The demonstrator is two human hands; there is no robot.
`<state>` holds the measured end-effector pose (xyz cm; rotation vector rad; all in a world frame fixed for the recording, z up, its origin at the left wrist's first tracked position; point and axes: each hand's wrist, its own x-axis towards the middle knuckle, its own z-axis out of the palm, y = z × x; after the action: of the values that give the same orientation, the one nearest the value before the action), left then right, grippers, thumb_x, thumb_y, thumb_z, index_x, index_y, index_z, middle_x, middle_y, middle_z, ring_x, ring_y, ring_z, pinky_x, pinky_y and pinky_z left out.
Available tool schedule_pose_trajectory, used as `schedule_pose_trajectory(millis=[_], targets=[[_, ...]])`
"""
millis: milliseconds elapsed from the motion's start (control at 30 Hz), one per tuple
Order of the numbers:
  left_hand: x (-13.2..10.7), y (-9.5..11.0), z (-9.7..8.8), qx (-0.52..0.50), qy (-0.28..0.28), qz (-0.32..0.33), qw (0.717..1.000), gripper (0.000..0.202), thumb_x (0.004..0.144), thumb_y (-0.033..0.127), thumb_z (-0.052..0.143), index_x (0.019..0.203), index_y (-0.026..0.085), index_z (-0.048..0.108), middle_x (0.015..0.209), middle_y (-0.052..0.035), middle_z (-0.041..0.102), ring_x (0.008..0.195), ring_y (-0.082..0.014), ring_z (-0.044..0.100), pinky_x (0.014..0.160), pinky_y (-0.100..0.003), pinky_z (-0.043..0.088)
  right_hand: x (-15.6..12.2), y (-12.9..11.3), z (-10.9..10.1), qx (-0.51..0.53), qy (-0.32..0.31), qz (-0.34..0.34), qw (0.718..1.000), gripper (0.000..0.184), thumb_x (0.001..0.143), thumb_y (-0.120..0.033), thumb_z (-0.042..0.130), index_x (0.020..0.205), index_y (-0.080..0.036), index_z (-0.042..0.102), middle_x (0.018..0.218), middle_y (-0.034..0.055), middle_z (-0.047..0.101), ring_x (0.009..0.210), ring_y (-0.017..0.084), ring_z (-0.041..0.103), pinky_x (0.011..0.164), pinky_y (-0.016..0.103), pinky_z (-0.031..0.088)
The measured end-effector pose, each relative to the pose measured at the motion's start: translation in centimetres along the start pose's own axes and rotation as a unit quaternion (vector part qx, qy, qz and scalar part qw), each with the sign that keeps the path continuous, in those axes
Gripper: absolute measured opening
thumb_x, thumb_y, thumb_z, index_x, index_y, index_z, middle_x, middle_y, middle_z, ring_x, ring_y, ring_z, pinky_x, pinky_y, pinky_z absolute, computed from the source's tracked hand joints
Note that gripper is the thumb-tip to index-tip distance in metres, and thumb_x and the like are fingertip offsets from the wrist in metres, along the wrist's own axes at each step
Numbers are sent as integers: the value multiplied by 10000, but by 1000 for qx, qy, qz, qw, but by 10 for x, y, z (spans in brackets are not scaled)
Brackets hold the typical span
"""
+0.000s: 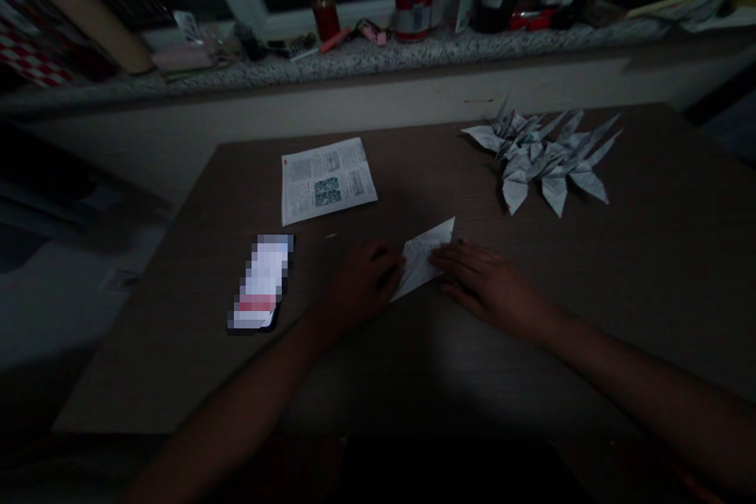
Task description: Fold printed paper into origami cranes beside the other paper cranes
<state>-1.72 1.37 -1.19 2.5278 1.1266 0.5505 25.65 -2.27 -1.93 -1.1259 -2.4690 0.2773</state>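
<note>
- your left hand (363, 281) curls against the folded paper triangle (422, 260), can't tell if that grip is actually pinching it
- your right hand (487, 283) lies open on its other side, grip released
- the triangle sits between your hands on the wooden counter (661, 268), with a pile of folded paper cranes (535, 161) just past it

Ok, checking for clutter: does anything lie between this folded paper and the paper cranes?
Nothing visible does. The folded paper, between the left hand and right hand, has only tabletop between it and the paper cranes.
</note>
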Motion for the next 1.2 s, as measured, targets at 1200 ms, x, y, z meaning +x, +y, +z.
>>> schedule_pose_trajectory(millis=[1200], targets=[[6,-1,5,-60,0,-4,998,171,949,213,673,1117,203,644,1310,-99,571,1249,-268,559,1068,-456,502,3,14,2,175,37,62,982,339,907,-373,746,1185,-260,588,1394,134,650,1332,324,601,1090,555,496]])
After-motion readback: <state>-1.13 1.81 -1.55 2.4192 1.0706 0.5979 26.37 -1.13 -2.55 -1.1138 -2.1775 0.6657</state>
